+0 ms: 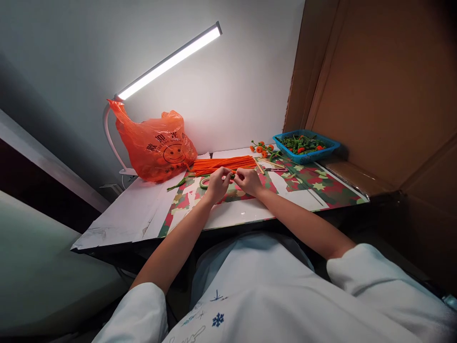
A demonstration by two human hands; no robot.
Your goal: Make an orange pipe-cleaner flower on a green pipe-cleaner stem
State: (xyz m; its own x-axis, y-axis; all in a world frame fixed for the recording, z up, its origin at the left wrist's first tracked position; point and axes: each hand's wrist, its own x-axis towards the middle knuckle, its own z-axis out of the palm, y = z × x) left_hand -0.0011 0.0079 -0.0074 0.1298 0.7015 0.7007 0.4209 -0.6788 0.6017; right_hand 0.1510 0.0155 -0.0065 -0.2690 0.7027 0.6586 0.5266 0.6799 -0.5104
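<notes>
A green stem (232, 176) (fuzzy wire, seemingly), pinched by left hand (217, 184), right hand (248, 181)

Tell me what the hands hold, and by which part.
Left hand and right hand both seem to pinch a green pipe cleaner at the stretch between them; its looped end sticks out beside the left hand.

Orange plastic bag (157, 145), lit desk lamp (171, 59), blue basket (316, 156), cardboard wall (385, 85)

Head-worn view, forward-down, close over desk (135, 209)
</notes>
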